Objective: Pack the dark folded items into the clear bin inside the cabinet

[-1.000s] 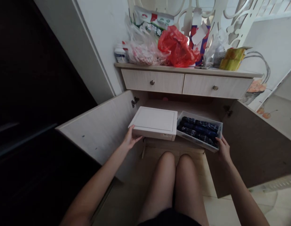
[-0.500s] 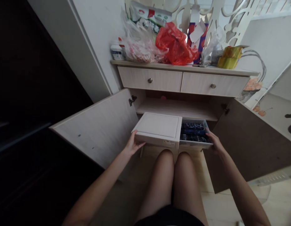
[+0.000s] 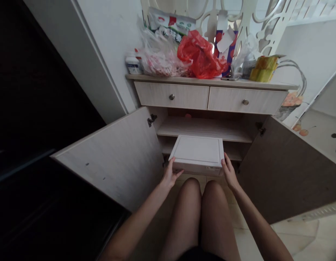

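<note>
Left hand (image 3: 169,177): fingers (image 3: 171,165) parted, gripping box (image 3: 198,149) at near-left corner. Right hand (image 3: 229,174): fingers slightly bent against its right end. Box held before open cabinet (image 3: 189,97).

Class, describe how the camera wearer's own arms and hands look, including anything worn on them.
The left arm and right arm show no sleeves. The left hand and right hand are ungloved; no watch, bracelet or ring is visible.
</note>
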The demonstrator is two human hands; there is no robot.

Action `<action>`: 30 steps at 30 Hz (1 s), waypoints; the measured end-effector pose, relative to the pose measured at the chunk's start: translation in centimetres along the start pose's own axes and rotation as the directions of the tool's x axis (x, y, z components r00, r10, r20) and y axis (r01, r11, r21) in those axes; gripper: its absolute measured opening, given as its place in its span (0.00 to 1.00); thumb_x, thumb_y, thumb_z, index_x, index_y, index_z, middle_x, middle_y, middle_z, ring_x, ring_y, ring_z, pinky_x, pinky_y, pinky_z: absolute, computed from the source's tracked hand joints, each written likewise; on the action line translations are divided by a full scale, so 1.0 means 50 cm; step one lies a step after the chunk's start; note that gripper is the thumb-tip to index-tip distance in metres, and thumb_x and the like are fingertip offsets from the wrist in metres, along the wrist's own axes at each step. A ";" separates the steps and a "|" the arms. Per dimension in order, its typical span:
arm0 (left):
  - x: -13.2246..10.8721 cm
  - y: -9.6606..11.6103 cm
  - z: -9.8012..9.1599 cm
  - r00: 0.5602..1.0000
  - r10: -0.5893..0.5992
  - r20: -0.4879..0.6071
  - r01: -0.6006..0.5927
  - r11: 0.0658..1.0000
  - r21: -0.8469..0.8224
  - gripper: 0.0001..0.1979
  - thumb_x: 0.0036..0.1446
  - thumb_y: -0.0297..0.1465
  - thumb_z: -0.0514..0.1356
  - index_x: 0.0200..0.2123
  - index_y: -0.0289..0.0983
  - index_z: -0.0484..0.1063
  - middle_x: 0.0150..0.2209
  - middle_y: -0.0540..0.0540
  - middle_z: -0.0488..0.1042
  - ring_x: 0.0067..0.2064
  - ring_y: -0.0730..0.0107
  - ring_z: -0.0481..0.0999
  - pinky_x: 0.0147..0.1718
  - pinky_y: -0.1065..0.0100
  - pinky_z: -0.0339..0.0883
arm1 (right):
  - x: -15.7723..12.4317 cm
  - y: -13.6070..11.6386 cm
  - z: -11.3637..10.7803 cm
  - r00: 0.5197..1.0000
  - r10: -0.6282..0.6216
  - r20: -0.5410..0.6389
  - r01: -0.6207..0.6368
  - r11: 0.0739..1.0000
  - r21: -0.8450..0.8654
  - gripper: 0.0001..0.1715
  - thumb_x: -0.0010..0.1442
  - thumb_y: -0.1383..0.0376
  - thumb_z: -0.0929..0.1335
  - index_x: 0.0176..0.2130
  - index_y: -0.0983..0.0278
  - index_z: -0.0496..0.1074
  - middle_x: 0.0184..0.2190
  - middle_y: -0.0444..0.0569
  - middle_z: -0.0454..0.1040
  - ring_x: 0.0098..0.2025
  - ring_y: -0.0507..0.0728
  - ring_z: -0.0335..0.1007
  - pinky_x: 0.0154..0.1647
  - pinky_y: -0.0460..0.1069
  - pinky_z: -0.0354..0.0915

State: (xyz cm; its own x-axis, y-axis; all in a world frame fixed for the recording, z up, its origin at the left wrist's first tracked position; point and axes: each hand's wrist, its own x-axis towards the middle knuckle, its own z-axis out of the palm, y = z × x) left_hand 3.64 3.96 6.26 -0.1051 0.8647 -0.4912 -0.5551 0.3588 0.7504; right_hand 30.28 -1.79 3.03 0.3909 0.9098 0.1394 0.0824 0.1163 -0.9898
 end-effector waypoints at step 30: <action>0.411 0.071 0.204 0.612 0.596 0.520 -0.714 0.133 0.688 0.14 0.63 0.41 0.58 0.39 0.36 0.76 0.34 0.41 0.77 0.43 0.56 0.77 0.45 0.65 0.66 | 0.395 0.093 0.030 0.890 -0.337 -0.307 0.225 0.910 -0.349 0.42 0.55 0.37 0.64 0.49 0.69 0.74 0.41 0.60 0.79 0.42 0.62 0.75 0.47 0.54 0.67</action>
State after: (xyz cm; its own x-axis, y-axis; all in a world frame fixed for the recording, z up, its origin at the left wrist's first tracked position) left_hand 7.92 26.56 3.33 0.0341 0.9259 0.3763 0.5689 -0.3275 0.7544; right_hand 37.02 17.33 1.14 0.6012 0.6485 0.4670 0.4825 0.1713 -0.8590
